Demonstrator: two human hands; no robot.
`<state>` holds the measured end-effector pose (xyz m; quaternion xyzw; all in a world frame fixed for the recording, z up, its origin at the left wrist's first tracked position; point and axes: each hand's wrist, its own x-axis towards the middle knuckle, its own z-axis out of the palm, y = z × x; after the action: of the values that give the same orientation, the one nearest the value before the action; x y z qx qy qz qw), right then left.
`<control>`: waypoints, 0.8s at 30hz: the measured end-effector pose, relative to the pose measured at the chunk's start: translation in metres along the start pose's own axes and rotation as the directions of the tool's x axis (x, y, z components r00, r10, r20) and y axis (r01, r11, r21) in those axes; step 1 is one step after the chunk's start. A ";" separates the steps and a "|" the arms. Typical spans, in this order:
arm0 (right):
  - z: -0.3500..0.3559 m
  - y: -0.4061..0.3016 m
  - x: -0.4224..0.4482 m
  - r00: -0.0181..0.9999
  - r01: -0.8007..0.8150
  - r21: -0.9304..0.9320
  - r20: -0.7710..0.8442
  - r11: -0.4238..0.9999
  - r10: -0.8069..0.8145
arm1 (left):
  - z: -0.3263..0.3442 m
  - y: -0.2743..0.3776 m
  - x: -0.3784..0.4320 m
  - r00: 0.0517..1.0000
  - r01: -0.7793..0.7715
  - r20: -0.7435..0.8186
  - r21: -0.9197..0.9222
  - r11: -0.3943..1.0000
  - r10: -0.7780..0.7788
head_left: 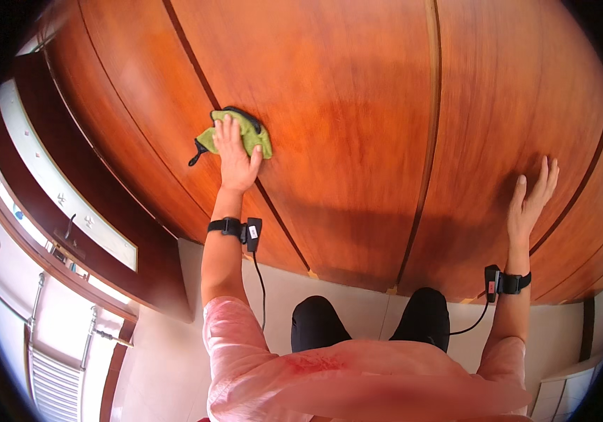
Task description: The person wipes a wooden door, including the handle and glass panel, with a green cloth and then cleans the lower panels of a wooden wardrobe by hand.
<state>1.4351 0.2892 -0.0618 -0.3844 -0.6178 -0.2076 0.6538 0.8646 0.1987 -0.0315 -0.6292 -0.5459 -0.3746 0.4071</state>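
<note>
My left hand (238, 163) lies flat, fingers spread, on a green cloth (254, 140) with dark edging and a black hanging loop. It presses the cloth against a glossy reddish-brown wood panel surface (349, 132), over a dark vertical groove. Part of the cloth is hidden beneath my palm and fingers. My right hand (531, 203) is farther right, holding nothing, with its fingers extended and thumb apart. It is close to the same wood surface, its shadow falling just to its left; whether it touches the wood I cannot tell.
Black straps with small boxes and cables circle both wrists. My knees (320, 322) are bent at the panel's foot, over pale floor tiles (159, 364). At left stand a dark wood cabinet with a light inset panel (69, 182), metal pipes (88, 337) and a white radiator (55, 387).
</note>
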 end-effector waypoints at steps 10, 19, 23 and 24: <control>0.052 0.011 0.001 0.992 0.017 -0.326 -0.110 0.945 -0.056 | 0.008 0.098 0.076 0.983 -0.183 0.000 -0.010 0.983 0.183; 0.046 0.013 0.000 0.992 0.061 -0.344 -0.086 0.937 -0.096 | 0.026 0.226 0.144 0.645 -0.754 0.077 -0.100 0.650 0.760; 0.043 0.011 0.002 0.991 0.062 -0.345 -0.087 0.937 -0.098 | 0.017 0.203 0.157 0.583 -0.777 0.094 -0.227 0.587 0.807; 0.044 0.011 0.001 0.991 0.061 -0.346 -0.087 0.936 -0.097 | 0.013 0.188 0.157 0.626 -0.749 0.095 -0.203 0.630 0.774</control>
<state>1.4148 0.3294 -0.0662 -0.4559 -0.5526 -0.3577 0.5990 1.0711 0.2573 0.0875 -0.8587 -0.2322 -0.1489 0.4320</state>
